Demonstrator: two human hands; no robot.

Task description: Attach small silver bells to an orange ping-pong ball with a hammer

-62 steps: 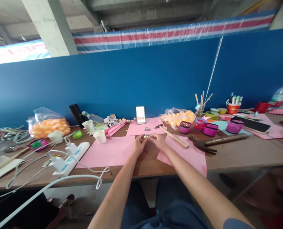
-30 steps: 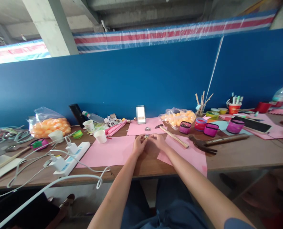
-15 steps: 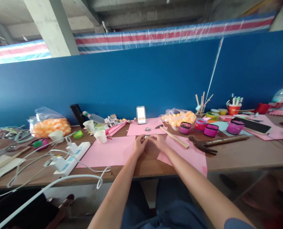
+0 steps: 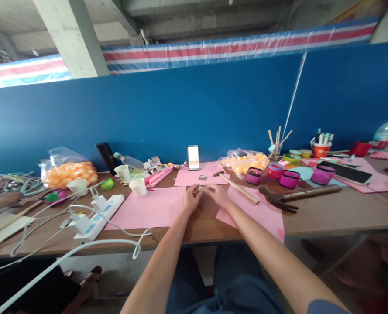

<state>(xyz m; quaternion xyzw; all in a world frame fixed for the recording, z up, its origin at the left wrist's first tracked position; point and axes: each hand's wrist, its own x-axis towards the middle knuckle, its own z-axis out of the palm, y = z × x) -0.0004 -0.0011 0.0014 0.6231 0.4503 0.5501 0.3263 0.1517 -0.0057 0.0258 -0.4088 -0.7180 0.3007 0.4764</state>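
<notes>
While both hands, left point(image 4: 191, 199) and right point(image 4: 217, 195), pinch the tiny metal piece point(image 4: 200, 188) left of the hammer point(image 4: 236, 185), we judge it light, stiff, slippery; fingertip grip only.

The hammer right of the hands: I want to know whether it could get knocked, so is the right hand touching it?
Apart. The head view shows pink paper between the right hand and the hammer.

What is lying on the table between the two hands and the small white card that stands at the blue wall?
In the head view, a small heap of metal bits lies on a pink paper sheet, between the hands and the white card.
</notes>
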